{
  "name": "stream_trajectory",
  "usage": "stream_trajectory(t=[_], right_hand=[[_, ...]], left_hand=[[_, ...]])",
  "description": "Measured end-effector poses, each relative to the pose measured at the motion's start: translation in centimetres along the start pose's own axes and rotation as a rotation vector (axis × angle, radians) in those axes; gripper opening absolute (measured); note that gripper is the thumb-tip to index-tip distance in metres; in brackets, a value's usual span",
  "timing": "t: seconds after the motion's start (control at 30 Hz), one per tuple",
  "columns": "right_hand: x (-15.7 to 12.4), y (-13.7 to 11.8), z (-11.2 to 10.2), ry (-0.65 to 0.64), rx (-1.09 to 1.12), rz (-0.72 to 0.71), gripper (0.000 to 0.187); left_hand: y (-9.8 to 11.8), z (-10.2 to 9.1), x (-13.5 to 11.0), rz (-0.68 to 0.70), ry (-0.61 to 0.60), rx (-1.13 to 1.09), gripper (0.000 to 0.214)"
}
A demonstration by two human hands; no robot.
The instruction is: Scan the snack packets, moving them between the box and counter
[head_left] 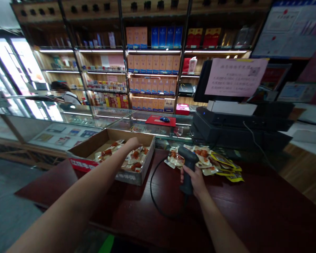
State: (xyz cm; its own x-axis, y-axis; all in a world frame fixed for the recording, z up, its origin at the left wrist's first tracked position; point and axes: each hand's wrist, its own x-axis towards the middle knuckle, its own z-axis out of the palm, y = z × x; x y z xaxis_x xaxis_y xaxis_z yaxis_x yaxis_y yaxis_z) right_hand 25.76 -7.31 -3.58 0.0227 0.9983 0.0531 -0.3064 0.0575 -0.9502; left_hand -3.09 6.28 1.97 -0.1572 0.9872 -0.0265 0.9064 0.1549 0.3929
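My right hand (196, 178) is wrapped round the grip of a black barcode scanner (189, 156), held upright above the dark red table. Its head points away from me, toward a pile of clear snack packets (204, 154) with brown food inside. My left hand (133, 143) reaches into an open cardboard box (147, 165) at the left, over more of these snack packets (135, 154). The fingers of that hand are hidden behind its back, so whether they grip a packet does not show.
Yellow-edged packets (228, 167) lie right of the pile. The scanner's cable (152, 189) loops across the table (137, 211). Behind are a glass counter (116, 117), a mouse (164, 119) on a red mat (150, 120), and a monitor (202, 82). A person (70, 96) is at the far left.
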Motion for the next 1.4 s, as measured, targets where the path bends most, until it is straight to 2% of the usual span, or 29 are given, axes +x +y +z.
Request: stream_trajectory(t=[0.1,0.2,0.3,0.43,0.57,0.67,0.73,0.77,0.83,0.9,0.97,1.07,1.17,1.27,1.33,1.4], right_hand=[[-0.2,1.0,-0.4,-0.032,0.008,0.003,0.027],[-0.5,1.2,-0.8,-0.067,-0.005,0.004,0.025],[-0.6,1.0,-0.9,-0.062,-0.011,0.0,0.022],[-0.5,1.0,-1.0,-0.052,-0.009,-0.023,0.022],[-0.5,1.2,-1.0,-0.07,-0.004,-0.017,0.024],[-0.5,1.3,-1.0,-0.088,0.001,-0.006,0.024],[-0.6,1.3,-1.1,-0.088,0.001,-0.012,0.024],[-0.6,1.3,-1.1,-0.087,-0.002,-0.015,0.024],[-0.6,1.4,-1.1,-0.092,-0.01,-0.019,0.023],[-0.5,1.4,-1.2,-0.094,-0.006,-0.025,0.022],[-0.5,1.5,-1.3,-0.084,0.007,-0.034,0.02],[-0.5,1.5,-1.4,-0.076,0.019,-0.043,0.02],[-0.6,1.4,-1.2,-0.094,0.008,-0.041,0.022],[-0.7,1.2,-0.9,-0.112,-0.024,-0.025,0.024],[-0.8,1.0,-0.7,-0.123,-0.048,-0.012,0.025],[-0.8,0.9,-0.5,-0.121,-0.062,0.001,0.025]], left_hand=[[-2.2,1.9,0.8,-0.087,-0.127,-0.036,0.028],[-2.5,4.0,1.3,-0.077,-0.124,-0.045,0.017],[-2.0,5.1,1.9,-0.052,-0.1,-0.019,0.018],[-1.9,4.2,2.4,-0.034,-0.052,0.002,0.014],[-1.9,1.2,1.9,-0.102,0.094,-0.069,0.018],[-0.6,-1.0,0.1,-0.088,0.17,-0.447,0.026],[1.3,-1.6,-2.2,0.022,0.138,-0.877,0.03],[2.4,-1.5,-3.6,0.089,0.079,-1.079,0.03],[4.9,-0.1,-6.7,0.171,0.021,-1.385,0.035],[7.0,2.6,-9.5,0.175,-0.008,-1.57,0.045],[8.1,6.2,-11.1,0.161,-0.104,-1.609,0.046],[7.6,11.2,-11.0,0.113,-0.127,-1.508,0.043],[5.7,14.2,-9.0,0.117,0.093,-1.294,0.031],[4.4,15.2,-7.3,0.187,0.314,-1.113,0.012],[4.2,15.4,-6.9,0.201,0.377,-1.063,0.01],[4.4,15.5,-7.1,0.17,0.38,-1.054,0.01]])
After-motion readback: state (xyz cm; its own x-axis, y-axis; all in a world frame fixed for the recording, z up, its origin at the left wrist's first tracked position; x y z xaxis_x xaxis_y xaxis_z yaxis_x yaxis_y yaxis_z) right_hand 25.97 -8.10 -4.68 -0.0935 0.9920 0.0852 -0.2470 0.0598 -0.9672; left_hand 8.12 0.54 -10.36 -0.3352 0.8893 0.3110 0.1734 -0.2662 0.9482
